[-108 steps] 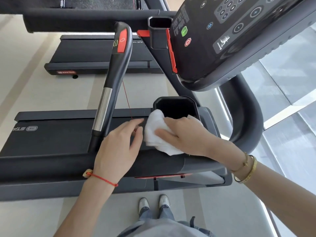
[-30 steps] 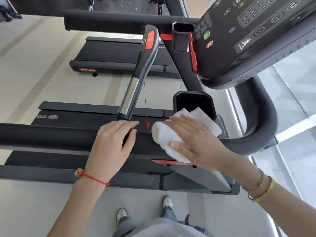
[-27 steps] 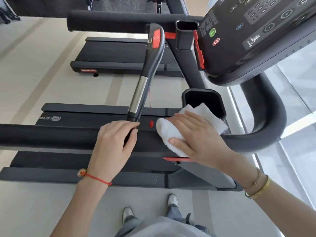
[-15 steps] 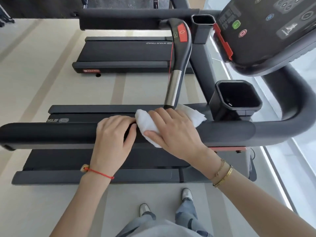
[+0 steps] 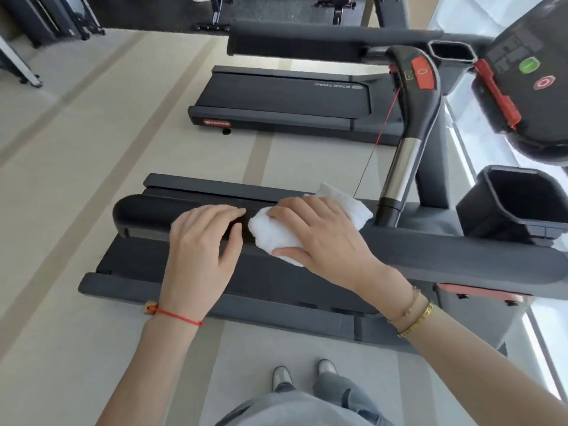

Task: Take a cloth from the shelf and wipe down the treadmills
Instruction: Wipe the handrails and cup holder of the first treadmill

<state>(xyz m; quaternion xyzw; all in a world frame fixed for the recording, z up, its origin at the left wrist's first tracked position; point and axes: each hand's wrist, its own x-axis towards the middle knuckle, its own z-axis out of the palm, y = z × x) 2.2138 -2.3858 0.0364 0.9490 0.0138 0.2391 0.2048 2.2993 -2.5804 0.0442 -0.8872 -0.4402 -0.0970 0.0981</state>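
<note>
We are standing beside the near treadmill (image 5: 246, 290) and wiping its padded side handrail (image 5: 430, 250), the long dark bar running across in front of us. Our right hand (image 5: 322, 241) is pressing the white cloth (image 5: 276, 235) down onto the top of the rail, fingers spread and curling a little over the bunched fabric, thumb tucked at its near edge, so the grip is closed on the cloth while the palm is supplying the pressure. The cloth is lying folded thick under the hand, probably so that it is wrapping the rounded top of the bar instead of skating over it. Our left hand (image 5: 203, 241) is resting just beside it on the rail, fingers laid nearly straight over the top and holding nothing; it seems to be steadying us as we are leaning in. The bar's free end (image 5: 123, 216) is lying further to the left, not yet reached by the cloth, so we judge that stretch is next. The upright grip handle (image 5: 412, 130), the cup holder (image 5: 516, 204), the console (image 5: 528, 75) and a second treadmill (image 5: 285, 99) beyond are waiting their turn.
</note>
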